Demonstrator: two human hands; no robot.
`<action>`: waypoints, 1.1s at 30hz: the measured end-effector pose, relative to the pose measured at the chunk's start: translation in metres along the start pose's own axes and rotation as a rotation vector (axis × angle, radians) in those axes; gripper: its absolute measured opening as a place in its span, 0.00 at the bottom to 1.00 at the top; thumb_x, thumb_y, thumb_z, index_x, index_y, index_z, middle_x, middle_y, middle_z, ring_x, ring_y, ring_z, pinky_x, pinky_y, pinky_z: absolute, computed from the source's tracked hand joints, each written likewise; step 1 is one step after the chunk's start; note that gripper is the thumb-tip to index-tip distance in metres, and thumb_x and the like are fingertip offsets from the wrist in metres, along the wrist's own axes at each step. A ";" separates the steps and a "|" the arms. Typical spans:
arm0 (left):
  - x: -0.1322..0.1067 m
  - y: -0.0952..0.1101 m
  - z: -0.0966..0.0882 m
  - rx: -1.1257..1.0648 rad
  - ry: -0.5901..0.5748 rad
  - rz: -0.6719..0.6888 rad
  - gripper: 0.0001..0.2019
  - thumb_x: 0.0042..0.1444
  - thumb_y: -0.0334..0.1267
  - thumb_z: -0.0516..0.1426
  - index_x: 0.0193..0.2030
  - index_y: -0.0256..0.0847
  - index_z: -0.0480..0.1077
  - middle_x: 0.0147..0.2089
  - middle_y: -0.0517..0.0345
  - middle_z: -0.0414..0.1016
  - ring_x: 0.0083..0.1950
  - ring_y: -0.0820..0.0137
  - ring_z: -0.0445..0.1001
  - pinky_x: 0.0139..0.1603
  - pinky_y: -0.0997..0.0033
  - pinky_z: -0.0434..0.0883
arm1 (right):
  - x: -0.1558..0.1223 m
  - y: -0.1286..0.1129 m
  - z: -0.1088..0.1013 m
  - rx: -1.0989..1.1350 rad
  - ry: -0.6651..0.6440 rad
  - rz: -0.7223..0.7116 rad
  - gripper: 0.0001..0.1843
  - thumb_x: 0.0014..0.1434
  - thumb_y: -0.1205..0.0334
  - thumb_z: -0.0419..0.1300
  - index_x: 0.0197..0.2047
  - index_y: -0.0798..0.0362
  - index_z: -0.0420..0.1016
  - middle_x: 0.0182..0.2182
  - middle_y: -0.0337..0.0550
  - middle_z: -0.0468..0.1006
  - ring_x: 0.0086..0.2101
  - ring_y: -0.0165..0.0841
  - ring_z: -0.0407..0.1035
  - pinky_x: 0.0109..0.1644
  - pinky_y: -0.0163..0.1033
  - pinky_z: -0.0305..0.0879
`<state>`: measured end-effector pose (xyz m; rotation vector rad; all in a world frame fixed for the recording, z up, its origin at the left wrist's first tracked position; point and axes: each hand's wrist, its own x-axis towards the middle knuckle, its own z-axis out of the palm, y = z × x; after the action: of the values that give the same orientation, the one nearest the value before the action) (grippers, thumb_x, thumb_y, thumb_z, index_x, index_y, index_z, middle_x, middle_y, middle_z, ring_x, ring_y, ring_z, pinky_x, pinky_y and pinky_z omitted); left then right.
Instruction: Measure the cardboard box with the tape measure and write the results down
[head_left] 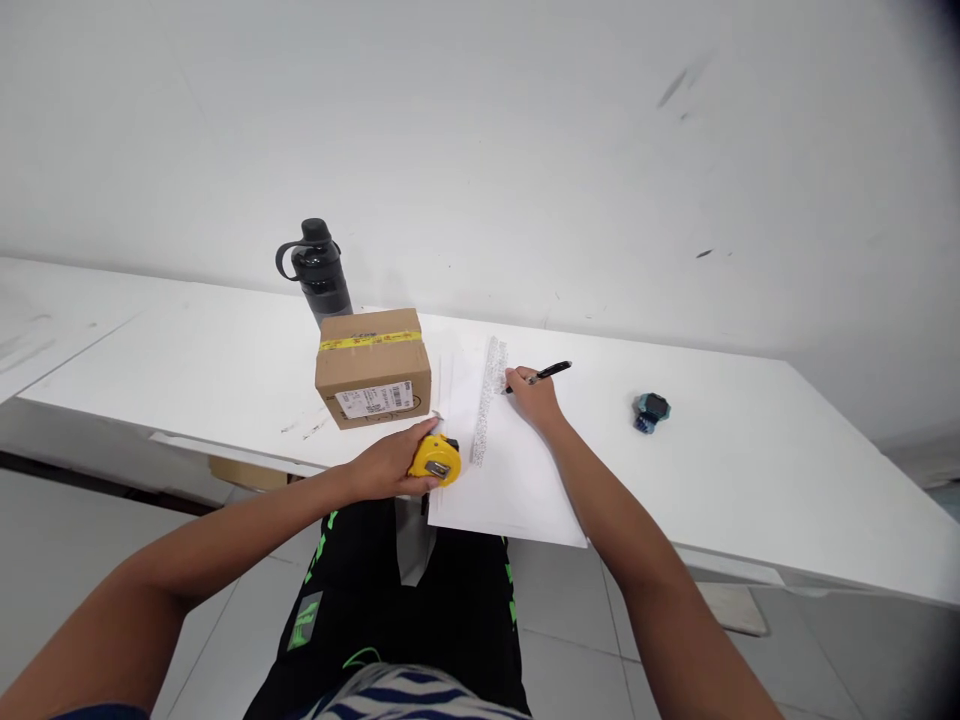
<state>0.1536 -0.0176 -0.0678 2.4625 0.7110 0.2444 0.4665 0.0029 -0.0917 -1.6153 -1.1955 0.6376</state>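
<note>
— Where do we have things?

— Our left hand (386, 468) closes its grip round the yellow tape measure (436, 462) at the near edge of the table (750, 470), just in front of the cardboard box (373, 365). Our right hand (534, 398) pinches the pen (546, 374) over the paper sheet (517, 490).

— How do they handle?

— The tape measure looks hard, compact and smooth, so we judge it is best clasped round its case. The pen is light and stiff, best held low near the tip.

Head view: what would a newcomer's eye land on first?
The yellow tape measure in the left hand, at the near edge of the table. Beside it the right hand holds a pen on a white sheet; a taped cardboard box and a dark bottle stand farther back.
</note>
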 end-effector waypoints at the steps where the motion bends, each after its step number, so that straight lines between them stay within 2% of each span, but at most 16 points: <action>1: 0.000 0.000 0.000 -0.001 0.009 0.005 0.44 0.57 0.53 0.58 0.73 0.36 0.43 0.68 0.35 0.62 0.66 0.50 0.66 0.63 0.54 0.66 | 0.000 0.001 0.000 0.002 0.007 0.004 0.18 0.54 0.48 0.54 0.19 0.50 0.64 0.17 0.36 0.63 0.25 0.31 0.56 0.30 0.38 0.54; 7: 0.000 -0.003 0.002 -0.014 0.035 0.010 0.42 0.58 0.52 0.58 0.73 0.39 0.43 0.63 0.38 0.68 0.60 0.53 0.72 0.58 0.56 0.70 | 0.000 0.001 0.001 0.007 0.003 0.003 0.19 0.52 0.46 0.56 0.19 0.49 0.64 0.17 0.35 0.64 0.25 0.31 0.58 0.31 0.37 0.55; 14: 0.001 -0.001 0.001 -0.043 0.030 0.010 0.42 0.58 0.50 0.59 0.72 0.40 0.43 0.61 0.41 0.71 0.56 0.55 0.75 0.54 0.57 0.71 | -0.001 0.000 0.001 0.006 0.025 0.009 0.18 0.53 0.48 0.56 0.19 0.49 0.62 0.18 0.35 0.63 0.25 0.31 0.57 0.31 0.37 0.55; 19: 0.002 0.000 0.001 -0.064 0.036 0.023 0.41 0.56 0.50 0.60 0.70 0.42 0.46 0.59 0.43 0.72 0.56 0.55 0.75 0.54 0.58 0.71 | -0.001 0.002 0.001 0.002 0.058 0.014 0.18 0.54 0.47 0.55 0.19 0.49 0.62 0.17 0.34 0.62 0.25 0.31 0.56 0.31 0.37 0.55; 24: 0.002 -0.002 0.002 -0.066 0.035 0.023 0.40 0.57 0.50 0.60 0.70 0.42 0.46 0.56 0.46 0.74 0.52 0.58 0.77 0.51 0.60 0.72 | 0.000 0.004 0.002 -0.009 0.060 0.012 0.19 0.55 0.47 0.54 0.19 0.49 0.62 0.17 0.35 0.63 0.25 0.31 0.57 0.31 0.38 0.55; 31: 0.001 -0.002 0.003 -0.131 0.066 -0.015 0.40 0.55 0.50 0.61 0.70 0.43 0.47 0.59 0.46 0.73 0.55 0.58 0.76 0.54 0.60 0.71 | -0.001 0.006 0.001 -0.046 0.039 -0.004 0.20 0.57 0.47 0.53 0.19 0.49 0.63 0.18 0.36 0.65 0.25 0.32 0.59 0.32 0.38 0.57; 33: 0.001 -0.001 0.003 -0.145 0.066 -0.027 0.41 0.54 0.49 0.61 0.69 0.43 0.48 0.60 0.45 0.72 0.56 0.57 0.76 0.55 0.59 0.71 | -0.002 0.004 0.001 -0.085 0.013 -0.046 0.21 0.58 0.46 0.53 0.20 0.50 0.65 0.19 0.37 0.68 0.26 0.33 0.62 0.33 0.39 0.59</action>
<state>0.1555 -0.0179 -0.0706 2.3148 0.7280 0.3561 0.4666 0.0019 -0.0964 -1.6553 -1.2615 0.5520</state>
